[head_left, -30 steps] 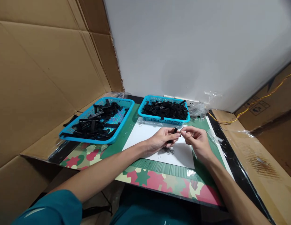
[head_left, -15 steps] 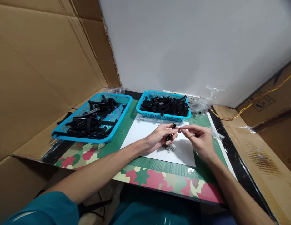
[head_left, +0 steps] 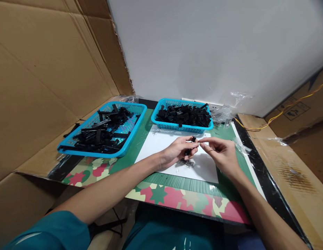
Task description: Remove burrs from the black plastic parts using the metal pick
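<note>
White wall (head_left: 192,41) rises beyond both hands, with a tall cardboard panel (head_left: 47,69) off to the left hand's side. Under the hands spreads a table (head_left: 142,135) covered in green, its patterned border (head_left: 158,194) nearest the body. A wide blue perforated basket (head_left: 135,132) sits left of the left hand, loosely filled with black strips (head_left: 99,135); a smaller blue basket (head_left: 182,128), fuller, stands just past the fingers. White paper (head_left: 156,142) lies beneath the hands. The left hand (head_left: 180,147) is curled closed around a black piece, thumb pressing it against the fingers. The right hand (head_left: 223,152) has thumb and forefinger nearly together just beside it, the other fingers loosely bent; whether they pinch anything tiny, I cannot tell. Below the left hand lies a heap of fine dark scraps (head_left: 188,163). Smallest is the black piece (head_left: 194,139) itself, one end poking above the left thumb. It is probably light and fairly stiff, perhaps slick where it shines; thin edges might be fragile, so a light grip on its body, leaving that end exposed, seems best
</note>
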Demonstrator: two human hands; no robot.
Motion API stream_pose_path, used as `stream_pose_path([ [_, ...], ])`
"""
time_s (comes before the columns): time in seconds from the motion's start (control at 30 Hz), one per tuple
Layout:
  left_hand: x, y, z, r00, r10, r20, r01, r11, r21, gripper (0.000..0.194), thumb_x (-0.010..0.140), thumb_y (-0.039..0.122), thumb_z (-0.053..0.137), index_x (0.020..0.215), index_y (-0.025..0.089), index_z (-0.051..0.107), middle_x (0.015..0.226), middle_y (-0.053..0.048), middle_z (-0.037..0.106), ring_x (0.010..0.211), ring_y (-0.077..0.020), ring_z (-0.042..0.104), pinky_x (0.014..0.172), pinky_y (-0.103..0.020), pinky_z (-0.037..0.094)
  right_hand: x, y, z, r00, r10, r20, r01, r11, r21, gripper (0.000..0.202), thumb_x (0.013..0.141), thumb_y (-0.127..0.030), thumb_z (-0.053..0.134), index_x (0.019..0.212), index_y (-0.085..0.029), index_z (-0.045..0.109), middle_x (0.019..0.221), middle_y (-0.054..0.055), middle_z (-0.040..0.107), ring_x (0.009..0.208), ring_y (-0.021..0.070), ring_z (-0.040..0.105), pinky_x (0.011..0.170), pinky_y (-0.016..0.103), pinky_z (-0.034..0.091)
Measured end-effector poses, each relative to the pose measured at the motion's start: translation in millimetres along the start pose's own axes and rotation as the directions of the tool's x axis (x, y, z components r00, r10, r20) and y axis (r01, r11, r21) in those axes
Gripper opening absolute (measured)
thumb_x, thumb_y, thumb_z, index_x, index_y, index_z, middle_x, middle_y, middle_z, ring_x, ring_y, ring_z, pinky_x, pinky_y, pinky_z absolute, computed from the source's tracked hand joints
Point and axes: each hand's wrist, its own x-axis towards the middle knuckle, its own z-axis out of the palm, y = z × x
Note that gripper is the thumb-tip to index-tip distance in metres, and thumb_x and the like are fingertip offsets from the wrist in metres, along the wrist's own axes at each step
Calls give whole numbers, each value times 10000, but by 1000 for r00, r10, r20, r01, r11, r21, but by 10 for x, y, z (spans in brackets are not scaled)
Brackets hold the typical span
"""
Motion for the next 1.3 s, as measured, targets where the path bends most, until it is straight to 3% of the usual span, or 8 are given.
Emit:
stream_pose_path([
  [0.2,23,-31,-41,998,42,-55,-30,979,202,332,890,444,774,943,156,618,708,33,546,530,-54,450,489,-192,282,49,84,-18,981,152,122,-173,966,190,272,860,-432,808,874,-161,800,590,-62,356,566,98,265,539,286,193],
  [0.33,53,-64,-103,979,201,-43,-175,926,334,352,835,353,832,1100,153,718,887,-25,639,744,-107,601,662,-227,455,61,96,-37,977,173,127,-200,948,247,257,832,-422,834,847,-169,790,597,-82,275,561,91,238,552,285,192],
  [0.5,86,-111,-204,908,419,5,-318,682,659,407,952,350,722,1329,200,741,1269,-115,651,1167,-227,639,991,-352,516,70,104,-84,986,167,-3,-162,963,217,263,814,-419,843,816,-162,787,581,-84,284,566,96,229,560,293,182],
  [0.6,70,-102,-206,885,464,-28,-291,600,745,458,949,348,743,1384,208,711,1221,-106,696,1090,-218,679,934,-351,558,83,128,-115,981,188,-42,-174,958,226,273,802,-427,848,807,-163,780,565,-86,295,554,96,246,554,293,191],
  [0.77,7,-20,-155,837,545,-34,-251,440,862,347,920,352,797,1204,153,793,1124,-111,789,969,-230,727,834,-339,572,111,148,-158,963,268,-19,-263,953,148,301,759,-436,844,793,-148,763,540,-88,330,535,90,260,544,286,181],
  [0.93,-10,-18,-185,878,461,132,-258,222,940,208,997,334,704,1053,171,820,1000,-80,802,886,-216,722,778,-310,506,132,169,-151,910,406,80,-404,914,-49,277,690,-406,789,756,-141,742,535,-28,518,509,100,354,518,269,216],
  [1.1,1,-63,-201,907,397,142,-242,215,946,276,983,441,705,1028,204,838,1014,-93,809,935,-250,743,809,-319,506,112,201,-68,918,382,107,-360,916,-180,234,707,-368,705,738,-139,738,570,28,627,501,116,414,486,260,252],
  [1.3,-6,-76,-181,930,361,67,-208,367,907,323,937,479,732,929,177,847,833,-100,779,778,-241,716,649,-294,492,88,222,15,965,261,12,-245,922,-298,236,762,-365,658,743,-146,746,543,8,576,528,133,449,510,268,288],
])
